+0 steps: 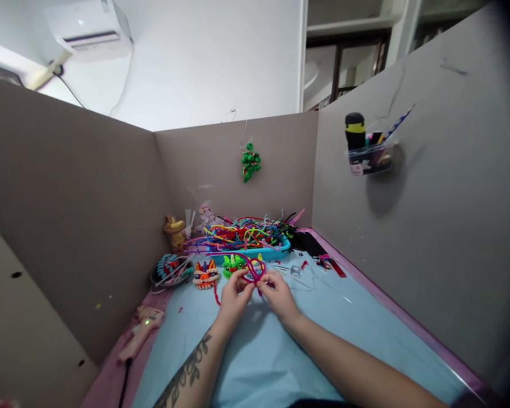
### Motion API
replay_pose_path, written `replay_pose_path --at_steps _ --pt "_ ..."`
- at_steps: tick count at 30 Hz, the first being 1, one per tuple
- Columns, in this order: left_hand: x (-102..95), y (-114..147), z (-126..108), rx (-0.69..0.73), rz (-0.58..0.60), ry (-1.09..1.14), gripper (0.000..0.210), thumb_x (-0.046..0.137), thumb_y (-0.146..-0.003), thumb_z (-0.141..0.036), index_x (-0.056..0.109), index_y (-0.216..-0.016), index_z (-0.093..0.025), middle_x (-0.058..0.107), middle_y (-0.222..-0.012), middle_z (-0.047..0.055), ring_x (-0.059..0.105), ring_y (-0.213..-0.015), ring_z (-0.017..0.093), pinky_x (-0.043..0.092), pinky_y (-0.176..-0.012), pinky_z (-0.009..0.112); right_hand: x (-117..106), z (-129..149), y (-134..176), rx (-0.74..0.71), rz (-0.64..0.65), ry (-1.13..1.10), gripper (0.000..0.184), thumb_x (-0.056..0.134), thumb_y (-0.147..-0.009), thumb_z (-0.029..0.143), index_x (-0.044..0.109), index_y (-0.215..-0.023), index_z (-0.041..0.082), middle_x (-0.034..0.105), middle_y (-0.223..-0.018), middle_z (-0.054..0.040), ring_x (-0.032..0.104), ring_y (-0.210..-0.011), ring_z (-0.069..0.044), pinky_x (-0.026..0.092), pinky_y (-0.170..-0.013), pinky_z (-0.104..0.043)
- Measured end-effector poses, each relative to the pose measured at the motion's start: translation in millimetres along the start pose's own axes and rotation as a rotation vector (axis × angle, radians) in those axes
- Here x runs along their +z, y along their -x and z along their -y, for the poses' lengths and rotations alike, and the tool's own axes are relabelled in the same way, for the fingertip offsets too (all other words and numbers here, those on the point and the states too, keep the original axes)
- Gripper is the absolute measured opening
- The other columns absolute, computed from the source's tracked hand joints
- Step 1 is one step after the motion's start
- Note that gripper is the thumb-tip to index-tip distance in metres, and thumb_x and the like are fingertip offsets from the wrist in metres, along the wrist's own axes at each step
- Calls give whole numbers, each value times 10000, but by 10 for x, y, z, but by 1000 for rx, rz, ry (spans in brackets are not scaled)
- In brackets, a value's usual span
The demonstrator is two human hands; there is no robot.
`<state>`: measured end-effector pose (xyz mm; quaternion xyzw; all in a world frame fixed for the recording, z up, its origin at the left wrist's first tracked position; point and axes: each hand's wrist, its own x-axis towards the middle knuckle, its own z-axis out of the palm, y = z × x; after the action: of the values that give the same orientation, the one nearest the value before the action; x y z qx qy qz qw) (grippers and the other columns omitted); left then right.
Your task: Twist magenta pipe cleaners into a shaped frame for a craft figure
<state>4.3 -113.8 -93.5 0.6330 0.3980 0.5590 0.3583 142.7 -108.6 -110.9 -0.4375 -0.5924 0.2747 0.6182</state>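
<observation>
Pink corded tool (141, 339): far left, green light lit.
Dark bowl (156, 279): blue coiled piece and pale stems inside.
Yellow-brown cup (175, 233): behind bowl, by the partition.
Orange-and-cream figure (205, 275): on blue sheet (344, 334), left of the hands.
Green figure (232, 265): just beyond left hand.
Left hand (235, 293): thumb and fingers pinched on magenta pipe cleaners (256, 273).
Magenta pipe cleaners: looped, held up between both hands, in front of blue tray (276, 253).
Blue tray: heaped with multicolored stems.
Right hand (277, 294): fingertips pinched on the same loops, close to left hand.
Scissors (295, 270): on sheet, beyond right hand.
</observation>
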Motion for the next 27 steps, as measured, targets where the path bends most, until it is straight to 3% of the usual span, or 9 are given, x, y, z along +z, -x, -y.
replay_pose_path --at_steps 7,16,27 --pt "-23 -13 19 21 -4 -19 318 620 -719 -259 518 -1004 -161 553 -638 -26 539 -587 115 415 -571 224 18 -56 5 52 34 -95 218 622 -702 386 620 -659 173 548 -851 -62 543 -823 -201 471 -684 -288" --pt "-20 22 17 90 53 -120 297 563 -760 -251 509 -1041 -173 570 -688 -10 557 -638 132 433 -616 245 23 27 14 42 81 -70 218 551 -735 334 506 -584 183 502 -710 -11 500 -699 -161 428 -637 -260" --pt "-39 2 3 87 54 -113 267 572 -752 -245 488 -997 -179 535 -673 -26 542 -635 129 414 -631 246 23 127 58 62 88 -108 190 563 -733 313 548 -604 174 493 -711 -3 490 -645 -133 418 -595 -236"
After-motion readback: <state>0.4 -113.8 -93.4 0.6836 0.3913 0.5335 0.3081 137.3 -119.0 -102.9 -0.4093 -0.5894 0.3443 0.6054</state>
